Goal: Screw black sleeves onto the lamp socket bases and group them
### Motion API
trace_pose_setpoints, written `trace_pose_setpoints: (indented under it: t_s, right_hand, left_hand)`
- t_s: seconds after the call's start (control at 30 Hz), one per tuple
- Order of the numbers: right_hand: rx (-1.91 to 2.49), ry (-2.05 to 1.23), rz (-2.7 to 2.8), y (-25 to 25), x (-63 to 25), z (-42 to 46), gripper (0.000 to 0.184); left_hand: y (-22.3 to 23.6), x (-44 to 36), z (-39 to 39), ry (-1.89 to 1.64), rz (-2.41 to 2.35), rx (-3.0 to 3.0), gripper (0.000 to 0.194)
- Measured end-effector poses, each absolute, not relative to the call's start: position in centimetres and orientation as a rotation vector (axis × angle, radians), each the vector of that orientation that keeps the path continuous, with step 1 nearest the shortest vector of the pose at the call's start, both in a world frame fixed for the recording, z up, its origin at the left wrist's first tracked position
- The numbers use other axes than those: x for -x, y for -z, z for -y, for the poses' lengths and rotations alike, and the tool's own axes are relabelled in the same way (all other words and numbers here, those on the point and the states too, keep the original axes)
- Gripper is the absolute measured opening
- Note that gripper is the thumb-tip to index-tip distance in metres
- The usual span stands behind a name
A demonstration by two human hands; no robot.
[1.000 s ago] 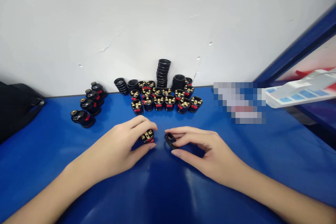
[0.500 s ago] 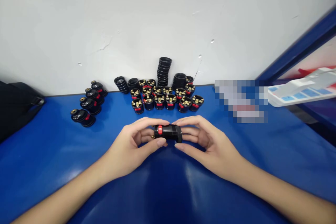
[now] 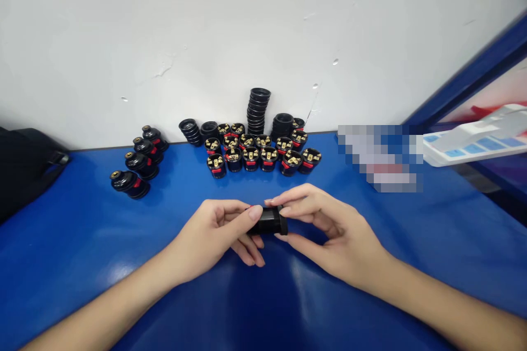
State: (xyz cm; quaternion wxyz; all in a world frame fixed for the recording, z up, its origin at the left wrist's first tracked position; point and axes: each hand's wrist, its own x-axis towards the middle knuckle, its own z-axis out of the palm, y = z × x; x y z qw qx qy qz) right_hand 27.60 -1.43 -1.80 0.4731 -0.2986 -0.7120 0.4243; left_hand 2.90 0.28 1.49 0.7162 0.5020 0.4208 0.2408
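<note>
Both hands meet over the middle of the blue table (image 3: 82, 241) on one black socket part (image 3: 269, 221) lying sideways. My left hand (image 3: 218, 236) pinches its left end with thumb and fingers, hiding the red and brass end. My right hand (image 3: 329, 230) grips the right end, where a black ring sits on the part. Behind them, near the wall, stands a cluster of several black socket cores (image 3: 263, 156) with brass contacts and red tabs.
A tall stack of black rings (image 3: 258, 105) and shorter ring stacks (image 3: 190, 131) stand against the white wall. A row of several assembled black sockets (image 3: 138, 167) lies at the back left. A black bag (image 3: 24, 164) is at the far left. A white and blue box (image 3: 473, 140) sits at the right.
One second ago the core was in my left hand and a ring in my right, apart. They came together, and my left fingers now cover the red end.
</note>
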Motion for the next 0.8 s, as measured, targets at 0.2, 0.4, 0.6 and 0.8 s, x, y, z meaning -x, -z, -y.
trace_pose_setpoints:
  t_s: [0.2,0.4,0.6,0.8]
  right_hand:
    - [0.761,-1.161,1.659,1.8,-27.3,1.4,0.039]
    - [0.837,-1.262,1.616,0.8,-27.2,1.5,0.036]
    - [0.848,-1.279,1.611,0.9,-27.3,1.3,0.039]
    - [0.783,-1.165,1.671,1.9,-27.6,1.6,0.038]
  left_hand:
    - [-0.9,-2.6,0.1,-0.642,-0.946,-1.395,0.040]
    - [-0.7,-1.8,0.1,-0.844,-0.957,-2.022,0.032]
    - [-1.1,-1.9,0.1,-0.777,-0.999,-1.971,0.022]
    - [-1.1,-2.5,0.2,-0.657,-1.029,-1.579,0.037]
